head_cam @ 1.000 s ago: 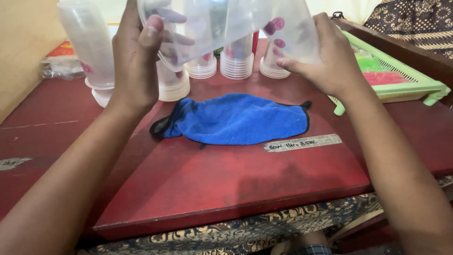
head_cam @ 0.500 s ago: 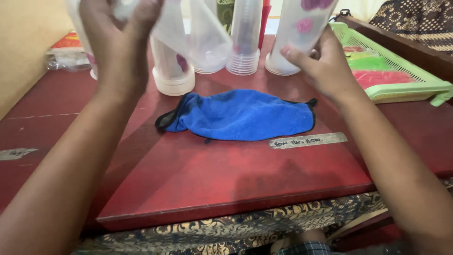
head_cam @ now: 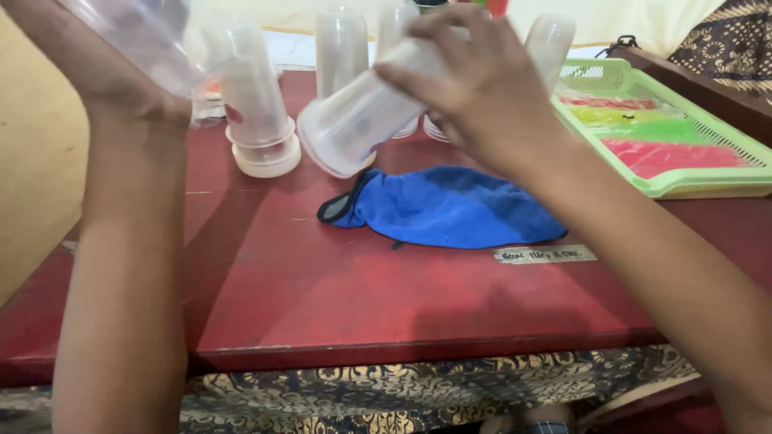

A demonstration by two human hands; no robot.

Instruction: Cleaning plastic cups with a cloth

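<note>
Gripping a tilted clear cup (head_cam: 358, 120) from above, the right hand (head_cam: 474, 88) is now holding it alone, mouth down-left, above the blue cloth (head_cam: 454, 207); earlier both hands shared a container. The left hand (head_cam: 133, 96) is lifting higher, its grip cut off and blurred, so it cannot be told. Cup stacks (head_cam: 257, 120) are standing behind.

Translucent glossy plastic cups (head_cam: 354, 128), fluffy blue cloth (head_cam: 450, 207), worn matt red wooden table (head_cam: 386, 297), green plastic tray (head_cam: 691, 183)
</note>
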